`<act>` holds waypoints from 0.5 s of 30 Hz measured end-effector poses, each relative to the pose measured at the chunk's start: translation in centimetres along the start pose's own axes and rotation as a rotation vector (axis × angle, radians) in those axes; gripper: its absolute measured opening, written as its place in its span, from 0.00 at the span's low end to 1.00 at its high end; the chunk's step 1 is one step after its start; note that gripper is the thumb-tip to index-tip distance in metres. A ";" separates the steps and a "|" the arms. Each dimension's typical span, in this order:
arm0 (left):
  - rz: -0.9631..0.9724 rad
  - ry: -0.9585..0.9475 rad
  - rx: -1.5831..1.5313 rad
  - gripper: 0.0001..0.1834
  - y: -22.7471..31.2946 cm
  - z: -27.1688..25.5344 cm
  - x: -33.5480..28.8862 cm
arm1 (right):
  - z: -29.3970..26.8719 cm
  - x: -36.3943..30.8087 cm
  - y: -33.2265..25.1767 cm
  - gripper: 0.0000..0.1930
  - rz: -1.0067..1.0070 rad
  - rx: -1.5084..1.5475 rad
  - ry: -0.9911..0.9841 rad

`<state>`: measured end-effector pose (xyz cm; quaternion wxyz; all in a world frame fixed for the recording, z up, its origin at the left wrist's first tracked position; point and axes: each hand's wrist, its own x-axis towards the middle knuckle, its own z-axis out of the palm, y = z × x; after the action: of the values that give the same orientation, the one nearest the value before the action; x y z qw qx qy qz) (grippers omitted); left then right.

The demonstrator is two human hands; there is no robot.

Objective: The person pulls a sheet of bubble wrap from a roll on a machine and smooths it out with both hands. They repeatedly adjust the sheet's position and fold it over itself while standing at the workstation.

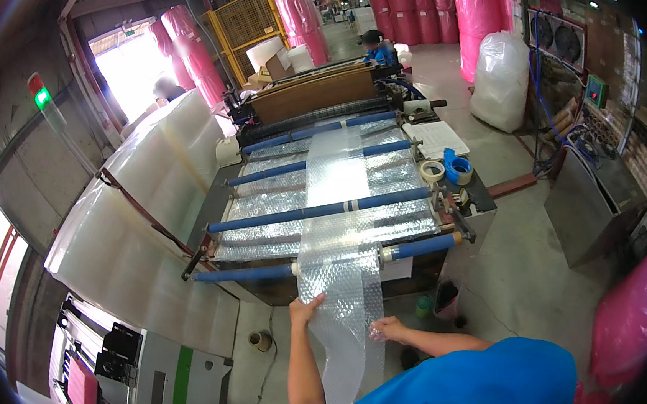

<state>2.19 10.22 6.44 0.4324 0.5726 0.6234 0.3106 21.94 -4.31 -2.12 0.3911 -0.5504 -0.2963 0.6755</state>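
A long strip of clear bubble wrap (342,277) runs off the machine's front roller and hangs down toward my body. My left hand (306,310) grips its left edge, thumb on top and the other fingers hidden behind the film. On the opposite edge, a little lower, my right hand (391,329) pinches a bunched bit of the wrap. Past both hands, the strip's lower end drops out of sight behind my blue-clad body. Several blue rollers (317,212) cross the machine bed, and the strip passes along them.
Tape rolls (432,171) and a blue tape roll (459,167) lie on the machine's right side. A large wrapped white stack (144,171) stands left. Pink rolls (403,10) line the back. A grey metal box (597,201) stands right. Two people work beyond the machine.
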 end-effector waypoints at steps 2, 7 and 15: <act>-0.036 -0.080 -0.058 0.28 0.3 -1.1 -1.7 | 0.4 -1.6 0.1 0.13 -0.009 0.001 0.061; -0.380 -0.260 0.003 0.44 -2.5 -2.5 -5.2 | 2.9 -4.3 0.9 0.13 -0.121 0.103 0.191; -0.369 -0.311 0.199 0.43 -1.0 -4.4 -9.7 | 5.1 -6.1 0.4 0.11 -0.306 0.077 0.394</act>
<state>-2.46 1.03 9.27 0.5140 0.5298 0.6708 0.0718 17.39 -9.56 1.78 0.5597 -0.6048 -0.2685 0.4988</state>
